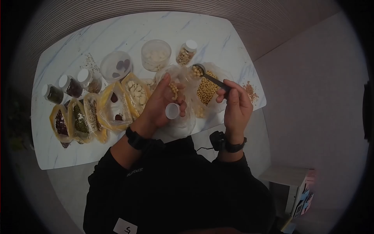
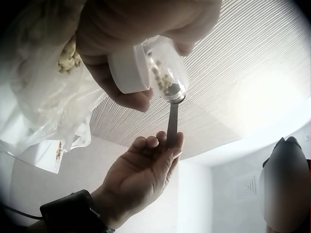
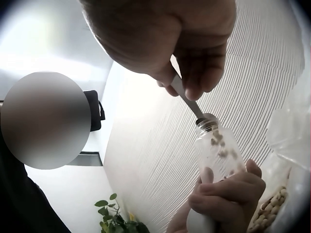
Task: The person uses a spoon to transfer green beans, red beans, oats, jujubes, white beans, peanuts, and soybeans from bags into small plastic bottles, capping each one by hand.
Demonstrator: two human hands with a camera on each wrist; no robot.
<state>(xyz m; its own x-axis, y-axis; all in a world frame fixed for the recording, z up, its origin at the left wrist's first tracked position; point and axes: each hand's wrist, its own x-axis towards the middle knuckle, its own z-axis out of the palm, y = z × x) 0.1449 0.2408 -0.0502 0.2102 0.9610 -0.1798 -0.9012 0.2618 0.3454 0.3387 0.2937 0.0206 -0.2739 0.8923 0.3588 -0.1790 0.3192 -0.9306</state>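
My left hand (image 1: 156,106) grips a small clear jar (image 3: 218,153) with some pale yellow beans inside. The same hand also holds a white lid (image 1: 172,111) beside the jar. Between the thumb and fingers of my right hand (image 1: 238,111) is the handle of a dark measuring spoon (image 1: 214,80). In the head view its bowl carries yellow beans (image 1: 197,71). Both wrist views show the spoon's head at the jar's mouth. Under the spoon, an open plastic bag of yellow beans (image 1: 207,93) lies on the table.
Left of my hands stand open yellow bags, among them one with white beans (image 1: 136,93) and one with green beans (image 1: 81,123). Behind are lidded jars (image 1: 70,86), a tub of dark pieces (image 1: 117,66), a tub of white pieces (image 1: 156,54) and a filled jar (image 1: 186,52). Crumbs (image 1: 251,93) lie near the table's right edge.
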